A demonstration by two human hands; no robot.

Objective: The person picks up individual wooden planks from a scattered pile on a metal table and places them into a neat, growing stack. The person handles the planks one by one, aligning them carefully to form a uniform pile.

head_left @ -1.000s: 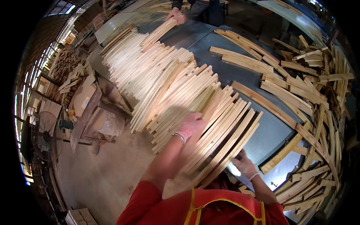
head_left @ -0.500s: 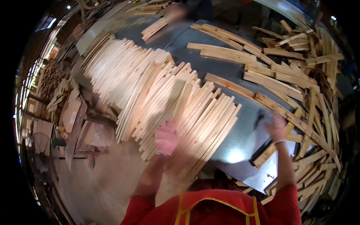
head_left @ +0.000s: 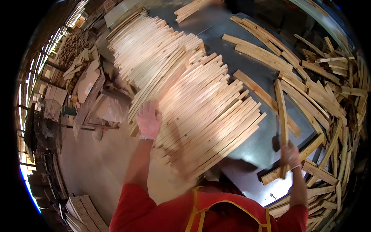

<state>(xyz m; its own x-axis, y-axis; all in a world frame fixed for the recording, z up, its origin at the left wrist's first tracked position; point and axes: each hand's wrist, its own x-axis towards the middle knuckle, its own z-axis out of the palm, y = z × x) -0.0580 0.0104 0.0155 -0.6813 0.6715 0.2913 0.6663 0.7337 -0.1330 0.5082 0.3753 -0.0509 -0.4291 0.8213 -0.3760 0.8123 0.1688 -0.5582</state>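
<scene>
A broad row of pale wooden strips (head_left: 208,112) lies side by side on the grey table. My left hand, in a pale pink glove (head_left: 148,120), is at the near ends of strips left of the middle. Its fingers are curled at the end of a blurred wooden strip (head_left: 172,79) that lies aslant over the row. On the right, my gloved right hand (head_left: 290,155) is closed around the lower part of another wooden strip (head_left: 282,112), which points away from me. Beneath that hand, a wooden piece (head_left: 299,157) lies along a dark bar on the table.
Loose boards (head_left: 266,58) lie across the grey tabletop (head_left: 247,149). A jumbled heap of wood (head_left: 340,135) covers the right side. Part of another person shows blurred at the far edge, beside short strips (head_left: 189,11). More wood stands left of the concrete floor (head_left: 96,162).
My left hand has moved left along the row's near edge with a strip. My right hand, then reaching over the loose boards, now grips a strip. The view has shifted.
</scene>
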